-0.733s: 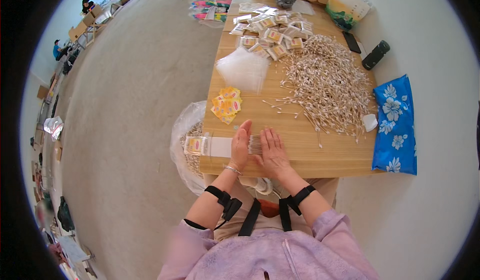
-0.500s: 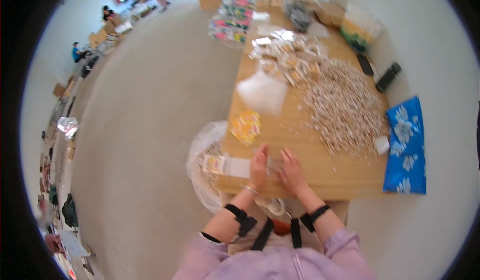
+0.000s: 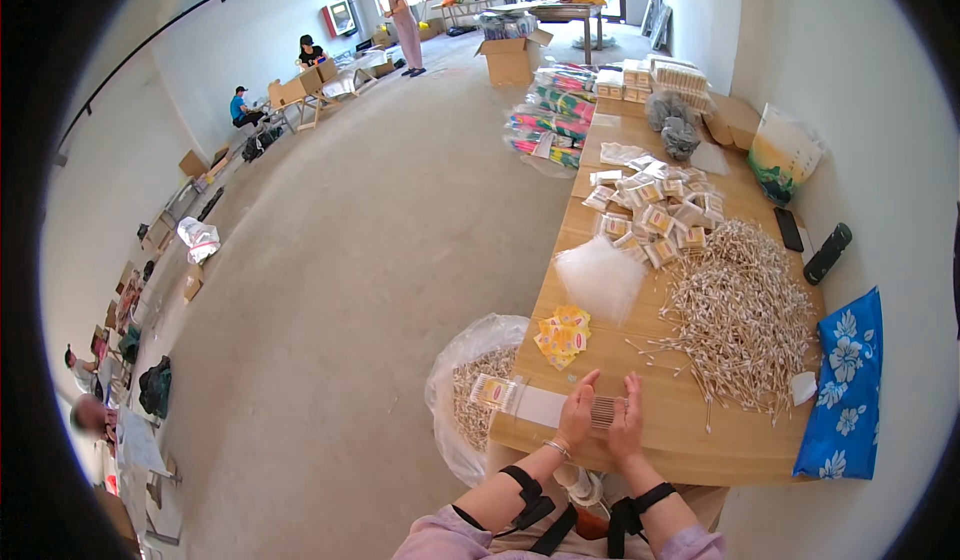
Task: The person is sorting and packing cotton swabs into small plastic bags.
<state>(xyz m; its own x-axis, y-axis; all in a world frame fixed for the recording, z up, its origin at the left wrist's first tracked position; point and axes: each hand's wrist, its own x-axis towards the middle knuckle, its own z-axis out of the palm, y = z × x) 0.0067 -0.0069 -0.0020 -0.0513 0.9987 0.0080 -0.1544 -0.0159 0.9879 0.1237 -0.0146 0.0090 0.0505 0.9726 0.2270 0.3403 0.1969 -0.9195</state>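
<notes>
Right now, from where I stand, the person at the table (image 3: pixel 690 452) has both hands up on edge, palms facing, with a small row of cotton swabs (image 3: pixel 603 412) between them. The sticks appear to run crosswise, palm to palm, so the row lies at three o'clock from the left hand (image 3: pixel 575 416) and nine o'clock from the right hand (image 3: pixel 627 424); neither looks clearly nearer. Both hands are flat, fingers outstretched and pinching nothing; whether each palm actually presses the swab ends, I can't tell.

At nine o'clock from the left hand, a white strip (image 3: pixel 540 407) reaches towards a small labelled packet (image 3: pixel 494 392) by the table edge. Yellow cards (image 3: pixel 563 335) sit near twelve o'clock of that hand, and the big loose heap of swabs (image 3: pixel 745 320) spreads between one and two o'clock from the right.
</notes>
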